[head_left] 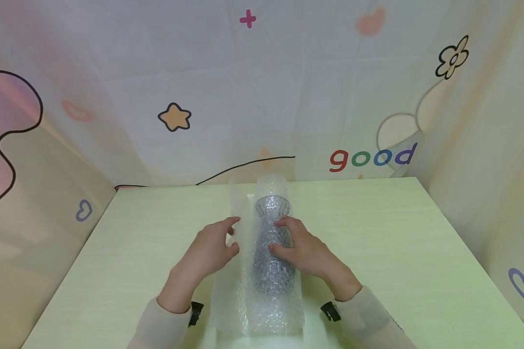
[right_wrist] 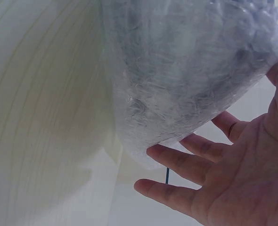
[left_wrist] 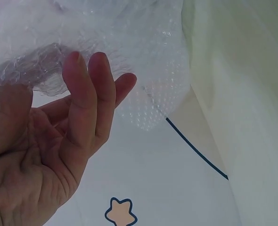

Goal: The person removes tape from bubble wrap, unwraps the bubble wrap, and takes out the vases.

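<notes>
A vase-shaped glass (head_left: 272, 261) lies lengthwise inside clear bubble wrap (head_left: 229, 300), with its ribbed mouth toward the back wall. Part of the wrap covers it, and a loose flap stretches out on the left side. My right hand (head_left: 307, 249) rests on the right side of the wrapped vase, thumb and index finger over its top. In the right wrist view the fingers (right_wrist: 176, 160) are spread along the wrap's underside. Beside the left flap is my left hand (head_left: 211, 247), its fingers loosely bent and its fingertips right at the wrap's edge; it grips nothing.
The pale green table (head_left: 375, 252) reaches back to a printed curtain (head_left: 305, 106) with a star, hearts and the word "good". Curtain also hangs at both sides. Black camera clips (head_left: 330, 311) sit at both wrists, under the light sleeves.
</notes>
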Motion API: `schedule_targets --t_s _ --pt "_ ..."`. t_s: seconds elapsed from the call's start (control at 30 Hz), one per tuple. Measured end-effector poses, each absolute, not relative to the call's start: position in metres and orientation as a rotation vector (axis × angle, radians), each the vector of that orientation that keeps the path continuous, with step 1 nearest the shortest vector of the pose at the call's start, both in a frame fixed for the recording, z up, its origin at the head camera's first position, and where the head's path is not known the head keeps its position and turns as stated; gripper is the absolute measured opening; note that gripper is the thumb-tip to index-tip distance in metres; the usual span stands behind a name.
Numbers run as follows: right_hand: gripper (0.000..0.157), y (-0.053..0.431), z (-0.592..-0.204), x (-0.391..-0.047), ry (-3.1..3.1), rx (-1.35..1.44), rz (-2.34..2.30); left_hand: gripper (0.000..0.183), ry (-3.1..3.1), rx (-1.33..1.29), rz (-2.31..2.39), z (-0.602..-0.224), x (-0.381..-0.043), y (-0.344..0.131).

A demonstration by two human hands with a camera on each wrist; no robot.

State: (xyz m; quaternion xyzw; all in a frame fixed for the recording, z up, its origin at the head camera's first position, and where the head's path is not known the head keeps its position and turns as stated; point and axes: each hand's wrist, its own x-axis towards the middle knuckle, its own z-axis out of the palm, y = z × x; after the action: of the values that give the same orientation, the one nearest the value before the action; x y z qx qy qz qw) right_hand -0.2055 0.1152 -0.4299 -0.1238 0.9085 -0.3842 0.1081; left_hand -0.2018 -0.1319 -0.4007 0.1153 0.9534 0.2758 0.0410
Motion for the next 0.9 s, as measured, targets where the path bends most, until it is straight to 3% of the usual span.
schedule_targets --t_s 0.9 --pt "0.062 0.114 -0.429 -0.205 2.682 -0.387 -1.128 0.063 2.857 0.316 0.887 -0.405 -0.204 -0.144"
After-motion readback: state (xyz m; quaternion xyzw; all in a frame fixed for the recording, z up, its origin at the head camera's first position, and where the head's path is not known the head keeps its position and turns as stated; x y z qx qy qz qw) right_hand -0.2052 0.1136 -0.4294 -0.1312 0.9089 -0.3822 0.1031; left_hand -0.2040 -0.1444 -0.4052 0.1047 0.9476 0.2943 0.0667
